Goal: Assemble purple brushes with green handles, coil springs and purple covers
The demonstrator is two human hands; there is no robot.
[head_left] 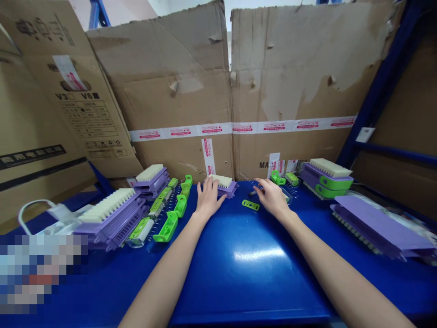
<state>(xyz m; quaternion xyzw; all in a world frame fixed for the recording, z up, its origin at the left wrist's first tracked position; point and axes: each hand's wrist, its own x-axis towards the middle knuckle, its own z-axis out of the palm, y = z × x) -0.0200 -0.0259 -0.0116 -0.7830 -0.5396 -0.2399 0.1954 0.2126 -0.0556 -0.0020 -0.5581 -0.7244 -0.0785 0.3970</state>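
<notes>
My left hand (pixel 207 197) rests with spread fingers on the left end of a purple brush block with pale bristles (pixel 223 181), near the cardboard at the back. To the right, my right hand (pixel 270 196) is bent over small parts, a thin spring (pixel 246 177) by its fingertips. Whether its fingers grip anything is too small to make out. Between the hands, a flat green plate (pixel 250 205) lies on the blue table (pixel 239 282). A clear-and-green part (pixel 287 197) is partly hidden behind my right hand.
On the left stand purple brush blocks (pixel 112 218), a row of green-topped cases (pixel 139 230), springs and green brackets (pixel 167 227). Stacked brushes (pixel 324 177) and a purple piece (pixel 382 223) lie at the right. Cardboard sheets (pixel 177 91) wall the back.
</notes>
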